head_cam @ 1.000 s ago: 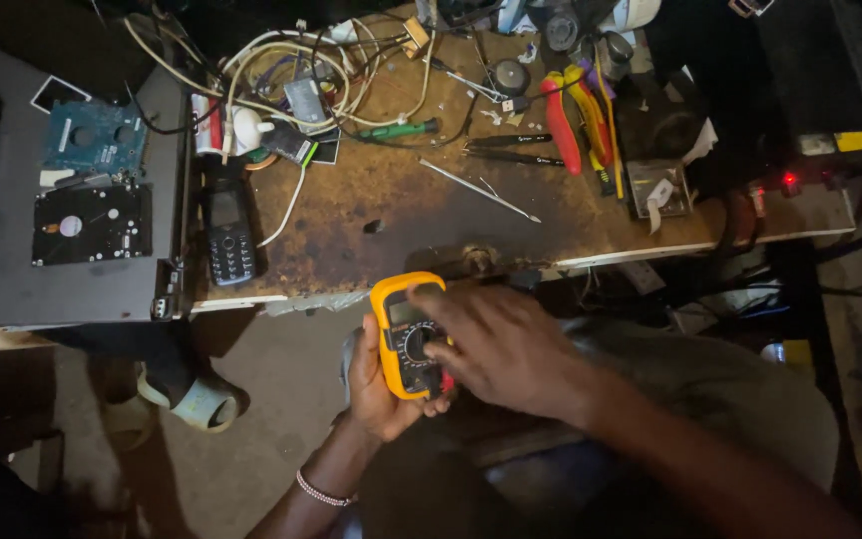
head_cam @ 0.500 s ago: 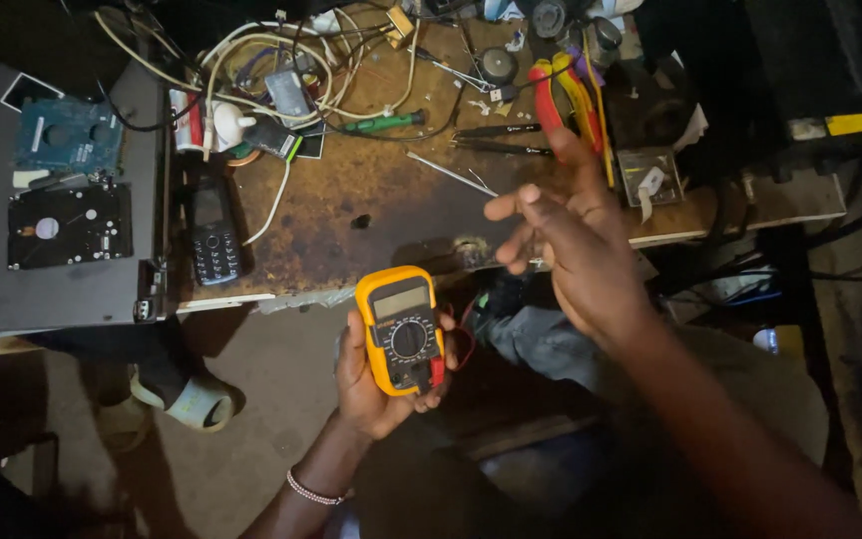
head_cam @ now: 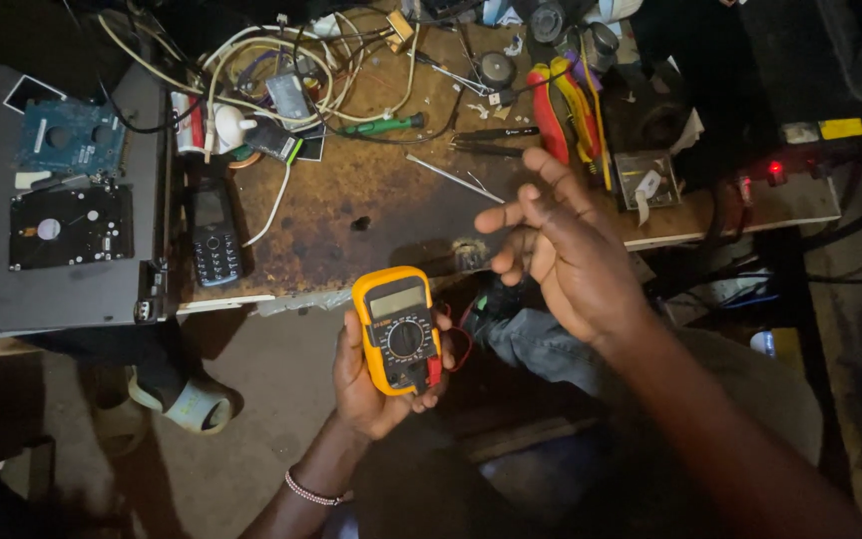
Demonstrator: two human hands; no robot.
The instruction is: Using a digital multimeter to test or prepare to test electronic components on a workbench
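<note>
- Lifted off the dial where it rested a second ago, the right hand (head_cam: 571,255) now hangs open above the front edge of the rusty brown workbench (head_cam: 371,215), palm turned inward, fingers (head_cam: 551,170) loosely spread and pinching nothing.
- Since half a second ago that hand has stayed raised, shifting only slightly.
- Below the bench edge, the left hand (head_cam: 376,384) cradles an orange-and-grey handheld multimeter with a round black dial (head_cam: 398,329); its thumb lies along the meter's left side and its fingertips (head_cam: 443,334) curl round the right side.
- Red lead wire (head_cam: 459,344) loops out just beside the meter's right edge.
- A beaded bracelet (head_cam: 311,491) circles the left wrist.
- On the bench lie a black keypad phone (head_cam: 215,232), a tangle of white cables (head_cam: 271,70), a green-handled screwdriver (head_cam: 386,126) and red-and-yellow-handled pliers (head_cam: 563,105).
- Two bare hard drives (head_cam: 70,190) sit on the grey surface left of the bench.
</note>
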